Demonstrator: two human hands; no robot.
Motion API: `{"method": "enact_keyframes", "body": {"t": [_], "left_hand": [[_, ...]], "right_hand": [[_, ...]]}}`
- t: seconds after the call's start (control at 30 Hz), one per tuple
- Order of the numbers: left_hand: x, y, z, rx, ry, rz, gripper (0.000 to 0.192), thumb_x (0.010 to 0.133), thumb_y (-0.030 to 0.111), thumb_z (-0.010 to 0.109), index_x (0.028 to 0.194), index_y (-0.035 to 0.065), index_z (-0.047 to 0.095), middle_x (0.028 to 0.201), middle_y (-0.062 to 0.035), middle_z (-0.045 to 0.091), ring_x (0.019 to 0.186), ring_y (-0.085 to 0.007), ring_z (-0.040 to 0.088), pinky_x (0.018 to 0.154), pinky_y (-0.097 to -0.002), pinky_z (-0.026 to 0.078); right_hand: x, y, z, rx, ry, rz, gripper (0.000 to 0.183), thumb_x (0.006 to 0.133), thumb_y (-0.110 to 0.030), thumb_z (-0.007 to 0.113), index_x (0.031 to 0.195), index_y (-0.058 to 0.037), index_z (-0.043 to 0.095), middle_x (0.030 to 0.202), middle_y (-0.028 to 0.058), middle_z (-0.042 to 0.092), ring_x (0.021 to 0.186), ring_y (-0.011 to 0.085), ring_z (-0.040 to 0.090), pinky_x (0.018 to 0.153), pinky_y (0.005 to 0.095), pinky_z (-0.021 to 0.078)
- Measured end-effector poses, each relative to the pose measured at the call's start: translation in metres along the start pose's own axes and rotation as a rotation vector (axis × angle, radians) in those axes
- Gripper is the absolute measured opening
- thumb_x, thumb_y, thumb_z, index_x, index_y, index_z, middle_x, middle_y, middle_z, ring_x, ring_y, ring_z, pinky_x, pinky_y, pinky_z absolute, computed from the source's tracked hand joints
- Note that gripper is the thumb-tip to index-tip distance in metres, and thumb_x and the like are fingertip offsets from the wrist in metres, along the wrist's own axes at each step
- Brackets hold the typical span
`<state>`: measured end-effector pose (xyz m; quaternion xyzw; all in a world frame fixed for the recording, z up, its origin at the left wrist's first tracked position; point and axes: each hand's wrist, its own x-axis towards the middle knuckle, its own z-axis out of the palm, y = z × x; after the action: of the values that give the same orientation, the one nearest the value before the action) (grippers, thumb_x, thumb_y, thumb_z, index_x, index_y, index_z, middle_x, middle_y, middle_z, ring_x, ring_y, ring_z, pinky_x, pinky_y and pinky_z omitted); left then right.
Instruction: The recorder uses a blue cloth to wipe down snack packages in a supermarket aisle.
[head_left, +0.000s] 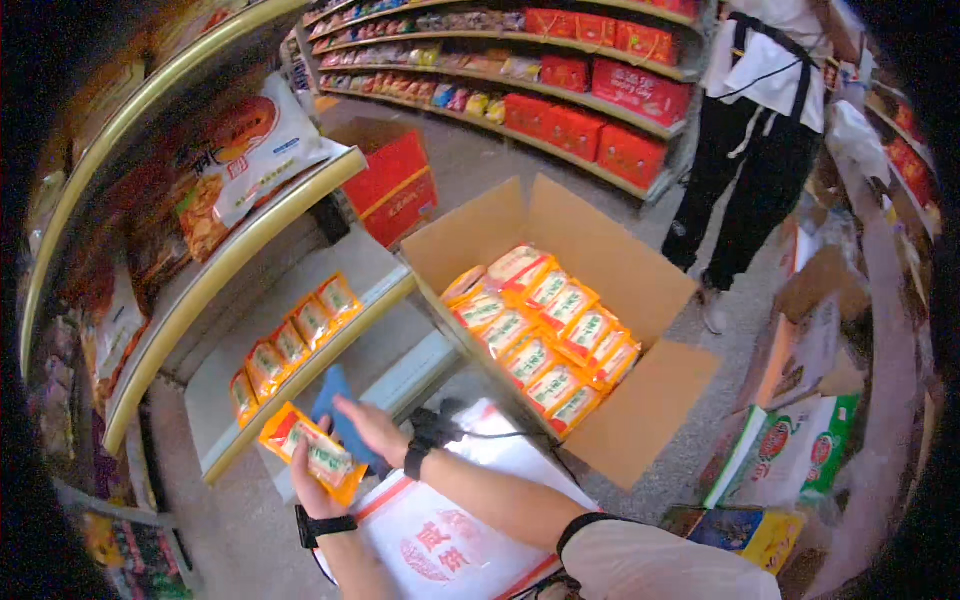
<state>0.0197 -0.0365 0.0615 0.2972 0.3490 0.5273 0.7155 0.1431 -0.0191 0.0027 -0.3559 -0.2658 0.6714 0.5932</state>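
Observation:
In my left hand (309, 480) is an orange plastic packet (324, 459) with a clear window and green print. A blue cloth (330, 394) is gripped in my right hand (375, 431), close beside the packet; whether the two touch I cannot tell. Several similar packets (289, 343) stand in a row on the lower metal shelf (382, 274), just beyond my hands. An open cardboard box (615, 259) to the right holds many more, laid in overlapping rows. Under my forearms lies a white box (480, 517) with red print.
On the upper shelf sits a large white snack bag (262, 142) above a gold shelf edge (247, 232). A red carton (394, 187) stands behind the cardboard box. A person (750, 142) stands at the back right. Green-and-white cartons (795, 450) lie at the right.

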Motion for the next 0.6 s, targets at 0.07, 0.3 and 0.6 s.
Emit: {"method": "enact_keyframes", "body": {"t": [0.07, 0.3, 0.6], "left_hand": [[-0.001, 0.012, 0.013, 0.043, -0.077, -0.098, 0.043, 0.091, 0.029, 0.056, 0.124, 0.0032, 0.049, 0.113, -0.0144, 0.062, 0.089, -0.0197, 0.062, 0.075, -0.033, 0.053], [0.013, 0.0, 0.04, 0.419, -0.203, -0.14, 0.043, 0.087, 0.02, 0.063, 0.124, 0.0015, 0.05, 0.106, -0.0102, 0.064, 0.089, -0.0183, 0.063, 0.077, -0.0332, 0.053], [0.025, -0.023, 0.006, -0.287, -0.455, -0.368, 0.062, 0.091, 0.048, 0.046, 0.122, -0.0051, 0.047, 0.106, -0.0232, 0.06, 0.082, -0.0363, 0.065, 0.066, -0.0512, 0.058]], "right_hand": [[-0.011, -0.023, -0.001, 0.348, -0.059, 0.009, 0.05, 0.095, -0.052, 0.045, 0.11, -0.0059, 0.058, 0.09, 0.0027, 0.065, 0.066, 0.0121, 0.061, 0.061, 0.0265, 0.0504], [-0.02, -0.054, -0.004, 0.487, 0.192, -0.159, 0.052, 0.095, -0.056, 0.042, 0.116, -0.0103, 0.056, 0.089, 0.0028, 0.064, 0.067, 0.0109, 0.061, 0.063, 0.0258, 0.0506], [-0.023, -0.049, -0.032, 0.658, -0.34, 0.141, 0.063, 0.089, -0.071, 0.032, 0.091, -0.0149, 0.06, 0.063, 0.0027, 0.059, 0.046, 0.0146, 0.054, 0.042, 0.0263, 0.0457]]}}
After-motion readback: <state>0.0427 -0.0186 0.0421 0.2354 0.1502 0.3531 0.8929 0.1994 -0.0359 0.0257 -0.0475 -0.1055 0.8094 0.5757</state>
